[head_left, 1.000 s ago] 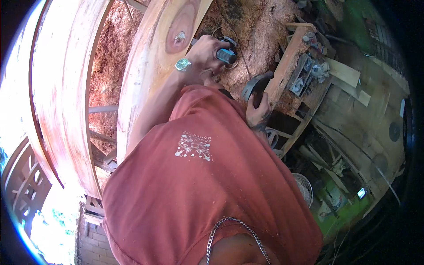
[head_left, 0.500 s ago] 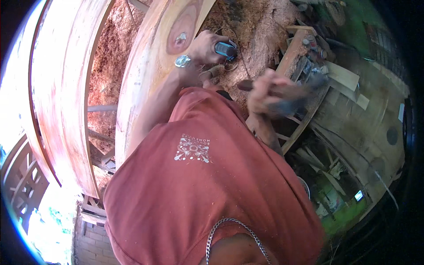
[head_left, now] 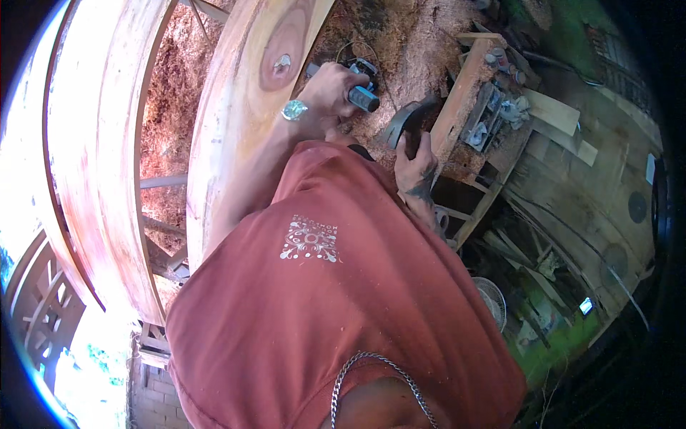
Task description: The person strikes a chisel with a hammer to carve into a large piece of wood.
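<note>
My left hand [head_left: 331, 91], a watch on its wrist, is closed around a blue-and-black tool handle [head_left: 363, 99]. The tool's body is mostly hidden behind the hand; a dark part with a wire loop shows just beyond it. The hand is beside the right edge of a long wooden slab [head_left: 250, 93], which has a dark knot. To the right, my right hand [head_left: 416, 168] grips a dark, curved object [head_left: 409, 121] with a grey side. Its kind cannot be made out. The two held things are apart.
Sawdust [head_left: 436, 28] covers the ground beyond my hands. At right a wooden bench frame [head_left: 464, 100] carries small jars and a tray [head_left: 484, 118] of bits. Boards [head_left: 554, 114] lie further right. More long planks [head_left: 107, 143] stand at left, and a round fan-like guard [head_left: 491, 304] is low right.
My right hand has swung the dark object from over the bench, where it was blurred, leftward nearer my left hand. The left hand keeps its grip on the handle and has hardly moved.
</note>
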A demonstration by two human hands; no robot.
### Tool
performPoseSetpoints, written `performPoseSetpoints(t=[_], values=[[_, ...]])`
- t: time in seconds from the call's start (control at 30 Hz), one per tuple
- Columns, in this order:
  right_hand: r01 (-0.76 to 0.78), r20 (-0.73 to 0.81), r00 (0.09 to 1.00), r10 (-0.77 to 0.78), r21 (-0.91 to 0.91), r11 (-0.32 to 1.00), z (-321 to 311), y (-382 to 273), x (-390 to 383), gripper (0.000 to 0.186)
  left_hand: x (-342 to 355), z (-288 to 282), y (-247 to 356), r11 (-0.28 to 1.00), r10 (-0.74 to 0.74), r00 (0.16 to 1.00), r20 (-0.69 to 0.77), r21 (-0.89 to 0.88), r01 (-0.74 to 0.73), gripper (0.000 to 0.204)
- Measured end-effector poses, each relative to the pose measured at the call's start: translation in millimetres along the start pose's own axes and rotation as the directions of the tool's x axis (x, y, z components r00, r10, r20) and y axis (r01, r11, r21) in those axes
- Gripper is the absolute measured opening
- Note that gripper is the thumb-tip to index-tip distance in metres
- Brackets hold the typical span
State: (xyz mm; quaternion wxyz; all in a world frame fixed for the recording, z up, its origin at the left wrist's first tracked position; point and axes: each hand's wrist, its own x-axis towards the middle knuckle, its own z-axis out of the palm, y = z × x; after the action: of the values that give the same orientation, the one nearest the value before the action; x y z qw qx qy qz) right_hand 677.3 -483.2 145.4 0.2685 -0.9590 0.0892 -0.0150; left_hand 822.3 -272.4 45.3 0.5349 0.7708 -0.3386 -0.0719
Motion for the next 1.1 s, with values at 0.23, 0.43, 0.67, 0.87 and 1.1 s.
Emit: performPoseSetpoints(t=[0.23, 0.43, 0.67, 0.87, 1.1], values=[[-0.265, 0.125, 0.956, 0.267, -0.033, 0.964, -13.6, 13.9, -7.8, 0.043, 13.6, -17.4, -2.4, 1.000, -0.005, 1.000, 0.004, 0.030, 0.004, 0.043], [-0.253, 0.131, 0.959, 0.251, -0.005, 0.968, -3.2, 23.3, -7.9, 0.042, 19.9, -15.1, -6.7, 0.999, -0.001, 1.000, 0.018, 0.041, 0.000, 0.049], [-0.120, 0.026, 0.993, 0.118, 0.114, 0.986, -3.5, -3.8, 7.1, 0.021, 33.7, -18.2, -8.3, 0.999, 0.009, 0.996, -0.092, 0.052, -0.004, 0.022], [-0.060, -0.037, 0.997, 0.067, 0.175, 0.983, -33.3, -30.3, 39.3, 0.035, 36.4, -33.2, -5.5, 0.997, -0.065, 0.992, -0.106, -0.049, 0.060, 0.022], [0.298, -0.592, 0.770, -0.238, 0.003, 0.955, 6.4, -68.2, 84.1, 0.005, 37.8, -39.4, -13.1, 0.997, -0.079, 0.995, -0.053, 0.004, 0.079, 0.034]])
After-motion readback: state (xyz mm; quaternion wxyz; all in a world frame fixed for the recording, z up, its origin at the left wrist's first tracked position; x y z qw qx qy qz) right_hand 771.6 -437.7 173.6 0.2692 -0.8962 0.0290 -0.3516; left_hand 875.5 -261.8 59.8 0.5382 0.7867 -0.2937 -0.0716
